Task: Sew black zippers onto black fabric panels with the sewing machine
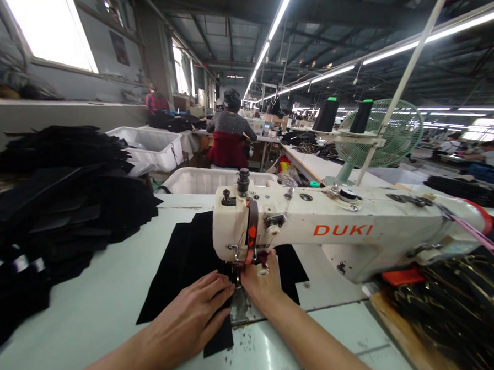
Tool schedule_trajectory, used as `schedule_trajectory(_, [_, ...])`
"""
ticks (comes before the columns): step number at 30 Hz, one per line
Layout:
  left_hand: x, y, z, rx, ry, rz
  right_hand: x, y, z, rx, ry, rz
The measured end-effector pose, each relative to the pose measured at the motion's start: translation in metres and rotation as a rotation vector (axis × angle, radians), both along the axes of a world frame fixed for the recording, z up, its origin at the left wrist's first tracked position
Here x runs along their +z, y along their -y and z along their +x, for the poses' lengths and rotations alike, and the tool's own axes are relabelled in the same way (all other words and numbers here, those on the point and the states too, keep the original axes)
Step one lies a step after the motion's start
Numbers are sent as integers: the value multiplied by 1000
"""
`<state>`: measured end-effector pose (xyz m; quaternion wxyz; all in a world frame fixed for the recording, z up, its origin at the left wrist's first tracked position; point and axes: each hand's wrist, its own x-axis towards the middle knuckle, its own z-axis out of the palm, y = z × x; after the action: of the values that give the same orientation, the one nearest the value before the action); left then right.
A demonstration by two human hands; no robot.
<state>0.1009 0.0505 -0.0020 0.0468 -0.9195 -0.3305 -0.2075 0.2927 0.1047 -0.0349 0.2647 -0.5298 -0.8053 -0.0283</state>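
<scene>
Black fabric (175, 271) lies on the pale table under the head of a white sewing machine (290, 221) marked DUKI. My left hand (199, 309) rests flat on the fabric, fingers stretched out and pointing at the needle area, holding nothing. Just right of the presser foot (237, 279) is my right hand (262, 281), beneath the machine arm. Its fingertips are partly hidden by the machine head, so what they touch cannot be made out. More black fabric (290, 265) shows to the right of that hand.
Stacks of black pieces (66, 205) cover the left side. White bins (217, 178) stand behind the table. Thread cones (327, 114) and a green fan (379, 134) rise behind the machine. Black straps (460, 312) lie at the right. A person (231, 128) sits ahead, facing away.
</scene>
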Motion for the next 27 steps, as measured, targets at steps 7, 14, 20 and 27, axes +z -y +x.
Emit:
schedule_trajectory(7, [0,3,4,4,43,70,31,35,36,214,35,59])
schedule_trajectory(14, [-4,-1,5,9,119,42,15,25,22,354,-36,123])
schedule_trajectory(20, [-3,-4,2,147,222,-66,11,23,21,330,-72,104])
schedule_trajectory(27, [-5,-3,-2,-30,122,-16,10,23,20,314,-104,107])
